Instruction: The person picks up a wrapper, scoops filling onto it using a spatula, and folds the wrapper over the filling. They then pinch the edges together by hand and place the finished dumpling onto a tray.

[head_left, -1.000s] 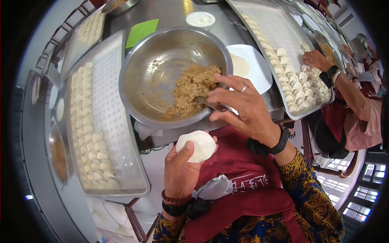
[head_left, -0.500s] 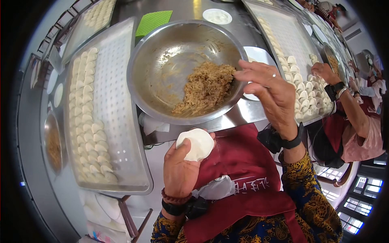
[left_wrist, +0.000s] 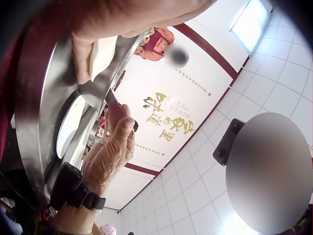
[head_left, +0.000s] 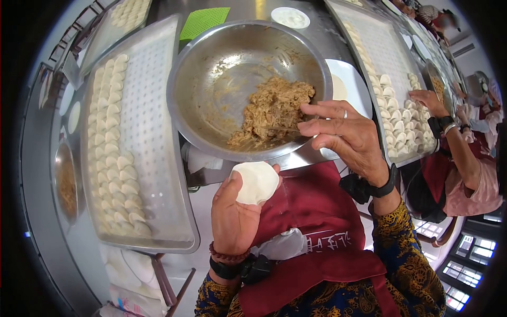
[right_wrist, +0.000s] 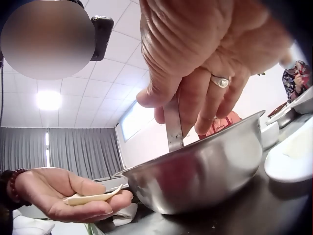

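Note:
In the head view a round dough wrapper [head_left: 257, 183] lies across the fingers of my left hand [head_left: 235, 216], its thumb at the wrapper's left edge. My right hand [head_left: 348, 140] is at the near right rim of the steel bowl [head_left: 203, 68], pinching a flat metal tool [right_wrist: 174, 125] that reaches down into the bowl, as the right wrist view shows. Brown minced filling [head_left: 274, 111] is heaped in the bowl's right half, with the tool's tip at it. From the side, the wrapper [right_wrist: 93, 198] looks thin, with a raised edge.
Perforated trays with rows of dumplings stand left [head_left: 153, 127] and right [head_left: 380, 42]. A green mat [head_left: 205, 22] and a dish of white stuff [head_left: 290, 18] are behind the bowl. A white plate [head_left: 356, 87] sits right of it. Another person's hand [head_left: 430, 101] is over the right tray.
My right hand rose away from the filling, then came back down to the bowl's right side with the tool. My left hand still holds the wrapper, its thumb now nearer the edge.

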### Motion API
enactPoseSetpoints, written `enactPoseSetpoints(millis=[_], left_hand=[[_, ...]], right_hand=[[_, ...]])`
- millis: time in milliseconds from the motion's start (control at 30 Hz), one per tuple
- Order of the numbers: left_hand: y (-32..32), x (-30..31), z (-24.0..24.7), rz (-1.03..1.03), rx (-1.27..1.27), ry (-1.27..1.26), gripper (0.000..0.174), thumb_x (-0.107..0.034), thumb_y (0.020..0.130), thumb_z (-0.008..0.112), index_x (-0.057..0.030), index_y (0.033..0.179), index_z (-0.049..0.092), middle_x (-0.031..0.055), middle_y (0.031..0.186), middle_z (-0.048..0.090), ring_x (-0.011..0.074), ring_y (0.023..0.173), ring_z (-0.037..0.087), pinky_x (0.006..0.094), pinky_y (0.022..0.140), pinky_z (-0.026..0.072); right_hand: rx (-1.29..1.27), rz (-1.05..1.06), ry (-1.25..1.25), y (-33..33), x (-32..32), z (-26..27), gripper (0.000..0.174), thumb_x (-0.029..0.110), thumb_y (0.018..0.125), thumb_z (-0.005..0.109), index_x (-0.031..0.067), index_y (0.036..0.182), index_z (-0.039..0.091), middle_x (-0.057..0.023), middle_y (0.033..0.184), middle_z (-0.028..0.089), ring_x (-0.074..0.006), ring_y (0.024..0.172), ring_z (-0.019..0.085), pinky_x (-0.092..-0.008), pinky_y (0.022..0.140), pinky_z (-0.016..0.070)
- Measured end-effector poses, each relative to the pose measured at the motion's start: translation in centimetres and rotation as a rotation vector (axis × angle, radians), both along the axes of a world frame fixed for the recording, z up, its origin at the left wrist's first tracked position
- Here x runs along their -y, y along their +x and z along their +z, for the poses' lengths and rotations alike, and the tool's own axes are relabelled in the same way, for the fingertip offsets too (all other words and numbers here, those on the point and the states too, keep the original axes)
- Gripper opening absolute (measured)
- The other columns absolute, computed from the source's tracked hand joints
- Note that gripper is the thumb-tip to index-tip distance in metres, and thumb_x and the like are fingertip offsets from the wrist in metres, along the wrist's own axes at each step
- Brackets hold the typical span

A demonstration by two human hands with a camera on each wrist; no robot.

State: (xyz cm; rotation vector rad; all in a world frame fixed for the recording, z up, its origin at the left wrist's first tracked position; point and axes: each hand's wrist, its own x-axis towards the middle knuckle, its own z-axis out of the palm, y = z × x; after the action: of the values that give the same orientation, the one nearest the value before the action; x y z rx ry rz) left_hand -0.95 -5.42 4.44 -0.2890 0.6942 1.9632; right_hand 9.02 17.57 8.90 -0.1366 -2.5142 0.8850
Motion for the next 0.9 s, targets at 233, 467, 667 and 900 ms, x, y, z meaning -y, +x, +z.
enactPoseSetpoints(millis=[233, 467, 667, 900], left_hand=[[-0.3, 0.0, 0.3, 0.043, 0.016, 0.021, 0.041, -0.018, 0.106, 0.04, 0.0132, 0.131, 0.043, 0.0273, 0.129, 0.055, 0.0446, 0.125, 0.053, 0.0535, 0.107, 0.0438], [-0.4, -0.1, 0.4, 0.036, 0.007, 0.037, 0.042, -0.018, 0.106, 0.039, 0.0131, 0.133, 0.041, 0.0273, 0.131, 0.054, 0.0438, 0.127, 0.051, 0.0537, 0.109, 0.0425], [-0.6, -0.3, 0.5, 0.004, -0.011, 0.051, 0.045, -0.019, 0.102, 0.046, 0.0066, 0.138, 0.038, 0.024, 0.136, 0.052, 0.0444, 0.129, 0.048, 0.0594, 0.112, 0.036], [-0.7, -0.5, 0.9, 0.015, -0.032, 0.065, 0.047, -0.022, 0.104, 0.041, 0.0064, 0.142, 0.035, 0.0229, 0.14, 0.049, 0.0415, 0.131, 0.048, 0.0586, 0.112, 0.036]], right_hand=[[-0.077, -0.048, -0.17, -0.6, -0.3, 0.3, 0.018, 0.022, 0.084, 0.074, 0.0129, 0.099, 0.077, -0.0086, 0.111, 0.073, -0.0267, 0.103, 0.065, -0.0363, 0.09, 0.0516], [-0.034, 0.03, -0.081, -1.3, -0.1, -0.4, 0.017, 0.021, 0.085, 0.074, 0.0096, 0.097, 0.076, -0.007, 0.102, 0.075, -0.025, 0.103, 0.068, -0.0383, 0.094, 0.0485], [-0.025, 0.024, -0.108, -1.1, -0.1, -0.3, 0.016, 0.021, 0.086, 0.073, 0.009, 0.096, 0.077, -0.0052, 0.098, 0.076, -0.0235, 0.103, 0.069, -0.0402, 0.096, 0.0475], [0.004, 0.022, -0.197, -0.8, 0.3, -0.5, 0.016, 0.02, 0.091, 0.069, 0.0079, 0.098, 0.076, -0.0051, 0.096, 0.076, -0.023, 0.102, 0.069, -0.0384, 0.098, 0.0478]])
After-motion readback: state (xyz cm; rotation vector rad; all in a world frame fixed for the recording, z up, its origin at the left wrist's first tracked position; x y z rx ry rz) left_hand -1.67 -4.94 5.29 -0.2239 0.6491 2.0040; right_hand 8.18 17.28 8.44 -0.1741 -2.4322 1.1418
